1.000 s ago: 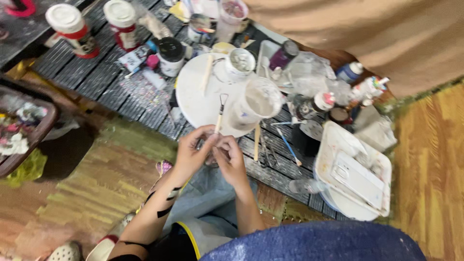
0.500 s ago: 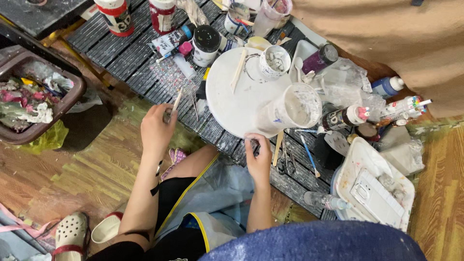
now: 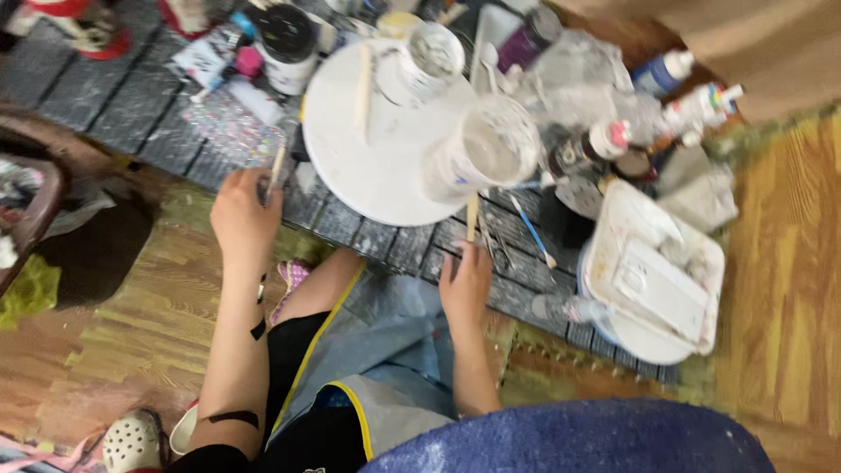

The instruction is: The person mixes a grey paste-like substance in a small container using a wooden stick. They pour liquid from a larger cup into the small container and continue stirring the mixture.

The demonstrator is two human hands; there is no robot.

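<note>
My left hand (image 3: 241, 217) is closed around a thin wooden-handled brush (image 3: 277, 166) at the near left edge of the dark slatted table (image 3: 131, 114). My right hand (image 3: 464, 282) rests at the table's near edge, its fingertips just below a short wooden stick (image 3: 471, 217). Blur hides whether it grips anything. Between and beyond the hands lies a round white board (image 3: 368, 166). On the board stand a paint-smeared white cup (image 3: 486, 153) and a white jar (image 3: 427, 54), and a flat wooden stick (image 3: 363, 83) lies on it.
A black-lidded jar (image 3: 285, 35), tubes and bottles (image 3: 674, 74) crowd the far side. A blue-handled brush (image 3: 533, 235) and a white tray (image 3: 657, 280) lie to the right. A brown basket (image 3: 31, 210) sits at left, a white clog (image 3: 131, 442) on the wooden floor.
A second ago both hands were together over my lap. They have parted: the left moved out to the table's left edge with the brush, the right went forward to the table edge.
</note>
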